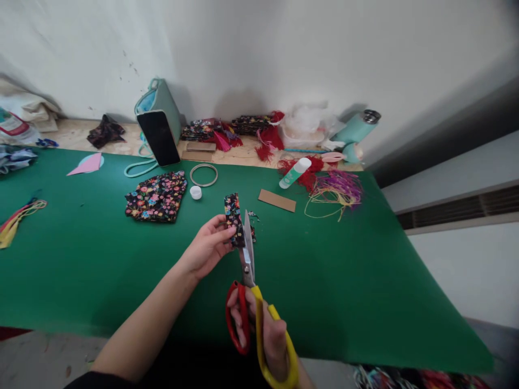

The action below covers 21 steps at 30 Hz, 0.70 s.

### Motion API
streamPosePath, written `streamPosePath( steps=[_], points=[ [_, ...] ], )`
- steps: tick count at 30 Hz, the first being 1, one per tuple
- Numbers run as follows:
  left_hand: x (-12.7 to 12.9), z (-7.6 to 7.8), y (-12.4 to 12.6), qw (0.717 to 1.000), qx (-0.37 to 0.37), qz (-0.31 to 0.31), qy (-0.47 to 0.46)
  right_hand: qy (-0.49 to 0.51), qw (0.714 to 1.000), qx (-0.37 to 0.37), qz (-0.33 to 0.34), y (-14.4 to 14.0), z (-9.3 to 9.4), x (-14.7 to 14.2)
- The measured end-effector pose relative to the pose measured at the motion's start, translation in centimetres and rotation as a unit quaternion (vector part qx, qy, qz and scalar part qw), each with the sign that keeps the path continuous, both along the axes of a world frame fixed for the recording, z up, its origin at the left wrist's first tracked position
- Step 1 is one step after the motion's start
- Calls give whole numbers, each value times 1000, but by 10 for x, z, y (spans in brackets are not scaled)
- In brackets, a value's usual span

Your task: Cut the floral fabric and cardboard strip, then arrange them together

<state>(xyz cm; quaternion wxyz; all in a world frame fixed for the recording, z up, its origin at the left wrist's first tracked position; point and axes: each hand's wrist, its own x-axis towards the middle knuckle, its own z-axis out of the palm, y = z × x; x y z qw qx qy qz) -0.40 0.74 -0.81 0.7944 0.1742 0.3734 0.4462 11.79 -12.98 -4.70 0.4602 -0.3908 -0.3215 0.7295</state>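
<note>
Soft, even light fills the room, bright on the wall [284, 48]. Shadows fall behind the phone [159, 137] and flask [357, 128], toward twelve o'clock. Edges bow and smear at three and nine o'clock; corners darken. The mat [81, 259] shows no glare.

A single head-worn camera is looking forward and down from above the desk's [101, 270] near edge, close to it. It is facing the far edge and the wall [284, 48] behind. The near edge is running along the frame bottom; the right corner is showing lower right.
</note>
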Motion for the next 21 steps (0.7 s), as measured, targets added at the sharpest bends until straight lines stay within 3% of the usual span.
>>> streamPosePath(
  steps=[7, 12, 21],
  points=[
    [0, 3, -1, 999, 9, 12, 31, -21, 997, 59, 34, -4, -3, 9],
    [0, 2, 1, 998, 18, 36, 53, 10, 996, 70, 46, 2, 6, 9],
    [-2, 4, 4, 995, 34, 67, 72, -24, 995, 65, 72, 8, 15, 15]
  ],
)
